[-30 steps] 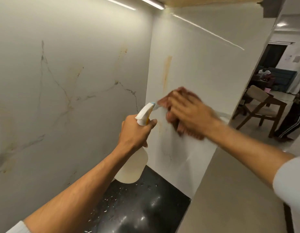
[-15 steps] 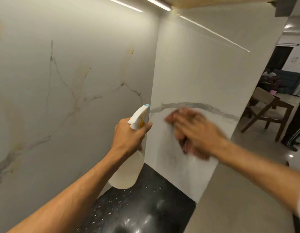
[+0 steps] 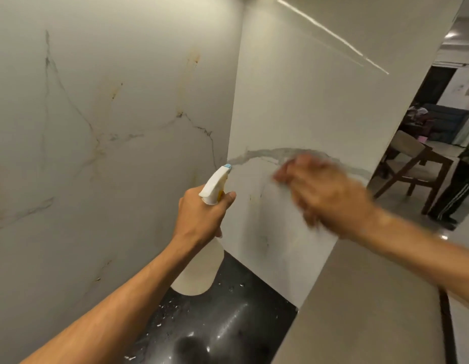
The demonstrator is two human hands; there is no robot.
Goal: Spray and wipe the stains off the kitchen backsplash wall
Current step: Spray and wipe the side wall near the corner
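Note:
My left hand (image 3: 202, 219) grips the neck of a white spray bottle (image 3: 215, 187), its blue-tipped nozzle aimed at the corner. My right hand (image 3: 322, 195) is blurred with motion and presses a reddish-brown cloth (image 3: 311, 220) against the white side panel (image 3: 294, 101). The cloth is mostly hidden under the fingers. A grey vein (image 3: 257, 153) runs across the panel just above that hand, and a small yellowish mark (image 3: 254, 197) sits left of it. On the marble backsplash (image 3: 110, 127) to the left, an orange streak (image 3: 191, 64) runs down near the corner.
A black countertop (image 3: 228, 324), wet and speckled with white bits, lies below the bottle. A beige panel face (image 3: 359, 298) fills the lower right. Past it are a wooden chair (image 3: 412, 166) and a standing person (image 3: 462, 190) in a room.
My right hand has kept rubbing the side panel with the cloth. The orange streak seen on that panel one second ago no longer shows. My left hand still holds the bottle.

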